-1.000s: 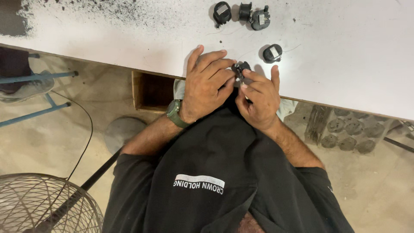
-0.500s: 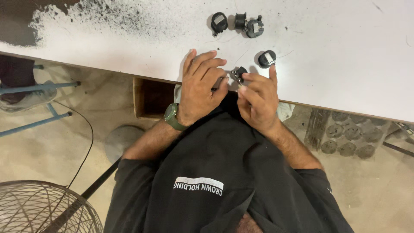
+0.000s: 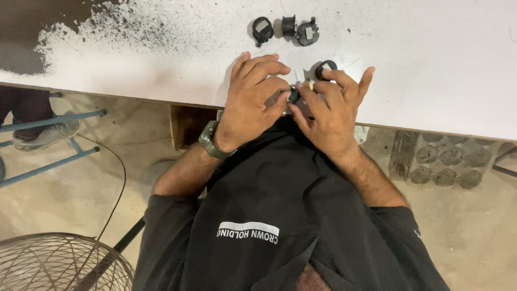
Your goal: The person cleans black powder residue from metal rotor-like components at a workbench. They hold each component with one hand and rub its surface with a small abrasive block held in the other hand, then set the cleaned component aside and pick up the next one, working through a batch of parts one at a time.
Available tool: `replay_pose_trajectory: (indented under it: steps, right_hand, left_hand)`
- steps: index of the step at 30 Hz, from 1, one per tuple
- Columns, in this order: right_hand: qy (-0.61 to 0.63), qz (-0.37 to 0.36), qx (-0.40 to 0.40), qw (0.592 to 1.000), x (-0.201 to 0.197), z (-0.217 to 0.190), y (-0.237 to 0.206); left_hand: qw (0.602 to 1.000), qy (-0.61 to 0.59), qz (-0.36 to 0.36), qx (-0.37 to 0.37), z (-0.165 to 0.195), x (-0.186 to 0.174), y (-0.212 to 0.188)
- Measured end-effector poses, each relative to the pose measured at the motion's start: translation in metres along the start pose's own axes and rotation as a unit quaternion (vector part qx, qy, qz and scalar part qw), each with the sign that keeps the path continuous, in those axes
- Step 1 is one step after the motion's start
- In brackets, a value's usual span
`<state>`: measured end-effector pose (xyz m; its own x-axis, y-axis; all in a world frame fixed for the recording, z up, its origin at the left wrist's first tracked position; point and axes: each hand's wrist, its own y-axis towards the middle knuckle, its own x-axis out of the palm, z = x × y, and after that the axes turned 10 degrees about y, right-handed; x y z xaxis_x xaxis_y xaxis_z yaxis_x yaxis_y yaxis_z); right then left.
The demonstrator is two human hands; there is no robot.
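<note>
Both hands, the left hand [image 3: 252, 101] with a green wristwatch [image 3: 211, 140] and the right hand [image 3: 329, 110], pinch one small black part [image 3: 293, 95] between their fingertips at the near edge of the white table [image 3: 431, 64], another black part [image 3: 325, 68] just beyond, three more [image 3: 285, 29] farther back.

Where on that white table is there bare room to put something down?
The white table is bare right of the right hand. Another bare strip lies between the black speckled patch and the left hand. It is crowded where three small black parts and another sit near the fingers.
</note>
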<state>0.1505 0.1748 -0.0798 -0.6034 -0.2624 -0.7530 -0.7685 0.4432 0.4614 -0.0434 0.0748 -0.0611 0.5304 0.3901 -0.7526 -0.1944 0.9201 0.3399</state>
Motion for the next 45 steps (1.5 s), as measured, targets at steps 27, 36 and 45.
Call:
replay_pose_trajectory:
  steps: [27,36,45]
  right_hand:
    - [0.02,-0.012,-0.032,0.999,0.0,0.016,-0.006]
    - [0.024,0.002,0.005,1.0,0.002,0.014,-0.006]
    - [0.194,0.089,-0.057,0.975,0.018,-0.005,-0.032]
  left_hand:
    - [0.999,-0.037,0.017,0.025,0.014,-0.002,0.001]
    - [0.997,-0.053,-0.053,-0.027,0.008,-0.008,0.0]
    - [0.999,-0.033,0.035,-0.013,0.012,0.009,-0.013]
